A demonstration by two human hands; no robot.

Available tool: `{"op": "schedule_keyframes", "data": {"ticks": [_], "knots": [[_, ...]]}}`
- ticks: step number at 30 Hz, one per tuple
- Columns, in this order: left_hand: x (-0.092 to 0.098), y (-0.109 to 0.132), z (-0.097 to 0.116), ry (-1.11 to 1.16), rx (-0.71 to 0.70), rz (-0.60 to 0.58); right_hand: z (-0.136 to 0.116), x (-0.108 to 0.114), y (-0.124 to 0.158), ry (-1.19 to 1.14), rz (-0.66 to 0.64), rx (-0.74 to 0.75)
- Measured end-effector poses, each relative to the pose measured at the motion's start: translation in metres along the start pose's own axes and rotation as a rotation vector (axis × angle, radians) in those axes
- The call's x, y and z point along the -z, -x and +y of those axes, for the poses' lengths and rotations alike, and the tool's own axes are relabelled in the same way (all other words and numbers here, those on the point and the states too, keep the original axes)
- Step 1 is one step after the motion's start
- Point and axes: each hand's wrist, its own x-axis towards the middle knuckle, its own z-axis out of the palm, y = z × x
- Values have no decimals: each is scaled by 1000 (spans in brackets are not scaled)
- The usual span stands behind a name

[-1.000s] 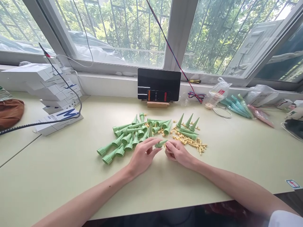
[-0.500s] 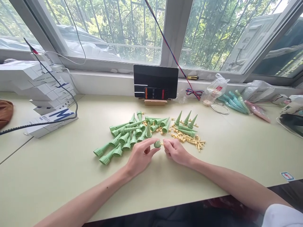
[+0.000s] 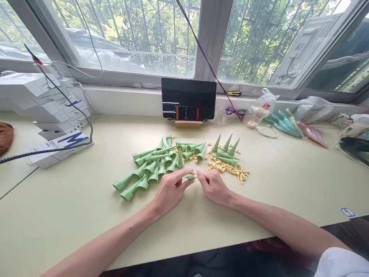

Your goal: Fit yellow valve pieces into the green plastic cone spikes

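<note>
My left hand (image 3: 172,191) pinches a green plastic cone spike (image 3: 189,177) between thumb and fingers, just above the table. My right hand (image 3: 215,185) is closed, thumb against curled fingers, at a small yellow plastic valve piece (image 3: 195,176) on the right side of that spike. How far the yellow piece goes into the spike cannot be made out. Behind my left hand lies a heap of green cone spikes (image 3: 150,168). Beyond my right hand is a pile of small yellow valve pieces (image 3: 229,167), with three upright green spikes (image 3: 226,145) that have yellow pieces in their sides.
A phone showing a timer (image 3: 188,113) leans on a dark screen (image 3: 188,92) at the back. White boxes (image 3: 62,115) are stacked at the left, a black cable (image 3: 91,130) draped over them. Plastic bags (image 3: 262,109) lie at the back right.
The held green spike has turned slightly in my left hand. My right hand has shifted slightly left, closer to the spike. The piles look the same.
</note>
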Motion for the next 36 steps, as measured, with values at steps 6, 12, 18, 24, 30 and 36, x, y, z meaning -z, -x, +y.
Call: {"op": "schedule_keyframes", "data": {"ticks": [6,12,18,24,30,36], "knots": [[0,0,0,24,-11,-3,-2,1,-1,-2,11,-10],[1,-1,1,34,-3,-1,2,0,0,-3,2,15],[5,-3,6,34,76,-82,3,0,2,1,-15,44],[8,-5,10,85,147,-182,1,1,2,13,-22,45],[11,-9,15,223,150,-259,2,2,2,20,2,85],[15,-10,18,398,264,-326,3,3,2,70,39,187]]}}
